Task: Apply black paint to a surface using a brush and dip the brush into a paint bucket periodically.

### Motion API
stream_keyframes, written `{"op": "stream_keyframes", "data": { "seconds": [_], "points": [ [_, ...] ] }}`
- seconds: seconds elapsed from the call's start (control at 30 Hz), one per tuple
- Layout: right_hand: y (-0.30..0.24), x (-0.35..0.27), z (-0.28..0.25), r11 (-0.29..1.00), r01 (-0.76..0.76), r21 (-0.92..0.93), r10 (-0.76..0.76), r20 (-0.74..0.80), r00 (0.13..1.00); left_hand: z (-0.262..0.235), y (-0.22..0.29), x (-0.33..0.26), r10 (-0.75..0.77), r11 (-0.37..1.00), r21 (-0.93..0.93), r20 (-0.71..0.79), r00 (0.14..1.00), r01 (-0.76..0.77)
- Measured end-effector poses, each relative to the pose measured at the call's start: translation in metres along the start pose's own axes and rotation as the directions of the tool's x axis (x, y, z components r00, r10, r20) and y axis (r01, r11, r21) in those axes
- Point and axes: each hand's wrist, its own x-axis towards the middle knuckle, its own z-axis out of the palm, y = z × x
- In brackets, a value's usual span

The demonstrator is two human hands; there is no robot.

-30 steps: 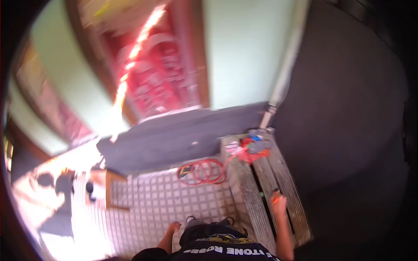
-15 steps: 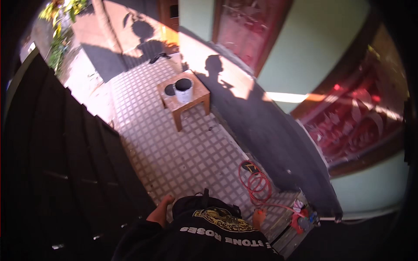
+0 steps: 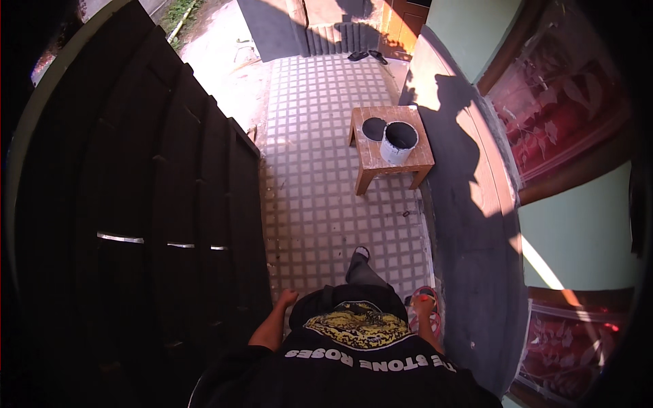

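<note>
My left hand point(image 3: 288, 298) hangs beside my body, next to the dark slatted wall. Its fingers look curled, and nothing shows in them. On the other side, my right hand point(image 3: 424, 307) is closed round a small orange-red thing point(image 3: 426, 298), mostly hidden by the fingers and too small to name. Ahead of me, a white bucket point(image 3: 396, 147) with dark paint inside stands on a low wooden table point(image 3: 371, 162). A round, dark-coated lid point(image 3: 373, 129) lies beside the bucket. Neither hand touches the table.
The dark slatted wall point(image 3: 136, 204) lines the left of the tiled floor point(image 3: 306, 197). A dark-painted low wall point(image 3: 469, 272) runs along the right under windows. Part of a coiled red hose point(image 3: 435, 323) lies by my right hand. Dark sandals point(image 3: 367, 56) lie at the far end.
I have stepped forward and my view has turned left. The table is now nearer and further right in view. Most of the red hose has dropped out of sight.
</note>
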Motion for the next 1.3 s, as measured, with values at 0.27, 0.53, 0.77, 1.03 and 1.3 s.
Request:
{"op": "stream_keyframes", "data": {
  "seconds": [0.27,0.53,0.77,1.03,1.3],
  "points": [
    [-0.184,0.232,0.029,0.957,0.151,-0.246,-0.159,-0.011,0.987,-0.041,0.05,0.026,-0.36,0.734,-0.631,-0.048,0.932,0.251],
    [-0.405,0.274,0.138,0.836,0.462,-0.296,-0.495,-0.041,0.868,-0.117,0.054,0.126,-0.132,0.753,-0.657,-0.224,0.965,-0.05],
    [-0.323,0.308,0.235,0.894,0.195,-0.403,-0.298,-0.209,0.931,-0.323,0.102,0.254,-0.13,0.902,-0.414,0.004,0.991,0.12],
    [-0.28,0.191,0.323,0.939,-0.136,-0.317,0.131,-0.037,0.991,-0.529,0.184,0.357,-0.047,0.965,-0.263,-0.192,0.98,-0.005],
    [-0.313,0.297,0.366,0.864,-0.107,-0.491,-0.005,-0.221,0.975,-0.653,0.322,0.422,0.088,0.92,-0.382,-0.017,0.996,-0.088]
  ]
}}
